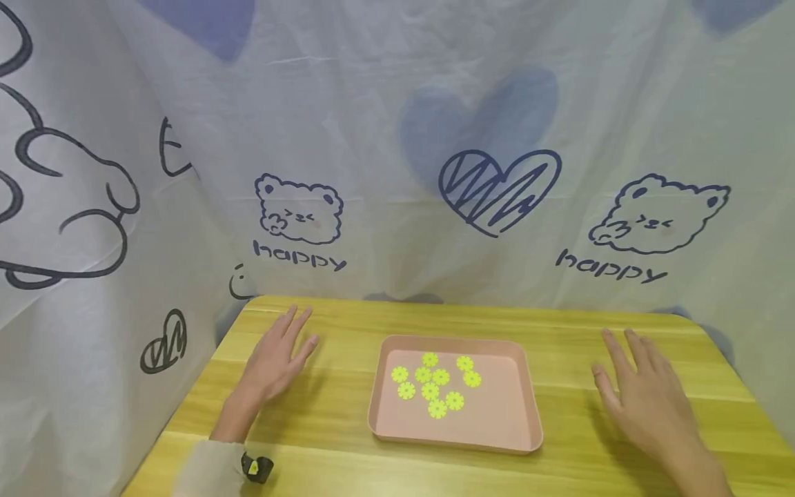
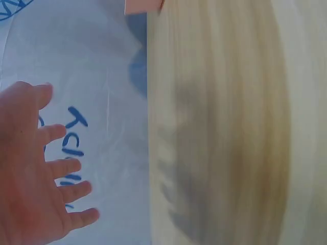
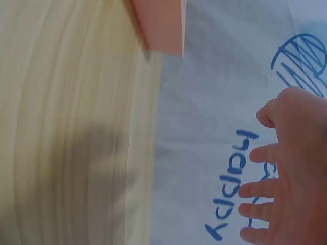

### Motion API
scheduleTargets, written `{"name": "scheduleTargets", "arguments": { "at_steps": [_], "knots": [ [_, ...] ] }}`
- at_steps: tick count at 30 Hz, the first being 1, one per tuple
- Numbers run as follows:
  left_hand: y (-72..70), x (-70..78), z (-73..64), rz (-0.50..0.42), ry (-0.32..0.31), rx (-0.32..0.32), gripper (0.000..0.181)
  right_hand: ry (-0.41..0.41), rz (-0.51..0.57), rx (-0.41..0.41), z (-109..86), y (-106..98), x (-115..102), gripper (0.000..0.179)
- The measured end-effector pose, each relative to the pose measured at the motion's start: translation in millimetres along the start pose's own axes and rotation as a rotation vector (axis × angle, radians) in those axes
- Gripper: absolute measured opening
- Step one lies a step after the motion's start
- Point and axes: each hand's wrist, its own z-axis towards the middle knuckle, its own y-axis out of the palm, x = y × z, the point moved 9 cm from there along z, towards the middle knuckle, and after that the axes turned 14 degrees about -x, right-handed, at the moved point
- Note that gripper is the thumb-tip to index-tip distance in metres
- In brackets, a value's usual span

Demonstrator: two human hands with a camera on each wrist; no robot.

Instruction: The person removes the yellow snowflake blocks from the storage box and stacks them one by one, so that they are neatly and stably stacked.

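A shallow pink tray (image 1: 497, 414) lies on the wooden table in the head view, between the two hands. Several small yellow-green flower-shaped pieces (image 1: 437, 409) are scattered flat inside it, mostly toward its left and middle. To the left of the tray, my left hand (image 1: 273, 359) hovers over the table with its fingers spread, holding nothing. My right hand (image 1: 649, 397) is held likewise on the tray's right side, fingers extended and empty. Each wrist view shows the spread fingers of the left hand (image 2: 36, 168) and right hand (image 3: 291, 173), with a pink tray corner at the top.
The yellow wood-grain table (image 1: 329, 469) ends at a pale hanging cloth (image 1: 385, 262) printed with hearts, bear faces and the word "happy". More cloth (image 1: 81, 386) hangs along the left side. A dark band (image 1: 257, 468) sits at the left wrist beside a light sleeve (image 1: 211, 469).
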Motion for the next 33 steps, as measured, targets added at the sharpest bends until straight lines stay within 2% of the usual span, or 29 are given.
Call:
{"name": "scheduleTargets", "arguments": {
  "at_steps": [4,9,12,22,25,29,33],
  "knots": [
    [12.7,11.7,0.2,-0.143,0.052,0.000,0.061,-0.030,0.046,0.045,0.3,-2.4,-16.0,0.061],
    [23.7,29.5,2.2,-0.315,0.169,-0.004,0.055,-0.053,0.119,0.090,3.3,-4.5,-38.0,0.058],
    [32.5,37.9,4.1,-0.411,0.215,-0.027,0.053,-0.085,0.177,0.112,6.5,-2.9,-52.3,0.054],
    [70.1,56.8,8.4,-0.653,0.218,-0.163,0.047,-0.170,0.346,0.118,18.4,17.4,-89.0,0.048],
    [81.0,64.9,13.3,-0.717,0.243,-0.203,0.046,-0.184,0.394,0.118,24.8,20.7,-98.7,0.047],
    [90.9,76.9,16.4,-0.754,0.292,-0.246,0.046,-0.201,0.458,0.098,33.1,34.1,-109.0,0.045],
    [98.1,81.3,17.0,-0.777,0.298,-0.284,0.047,-0.204,0.540,0.074,38.5,50.8,-117.5,0.043]
  ]
}}
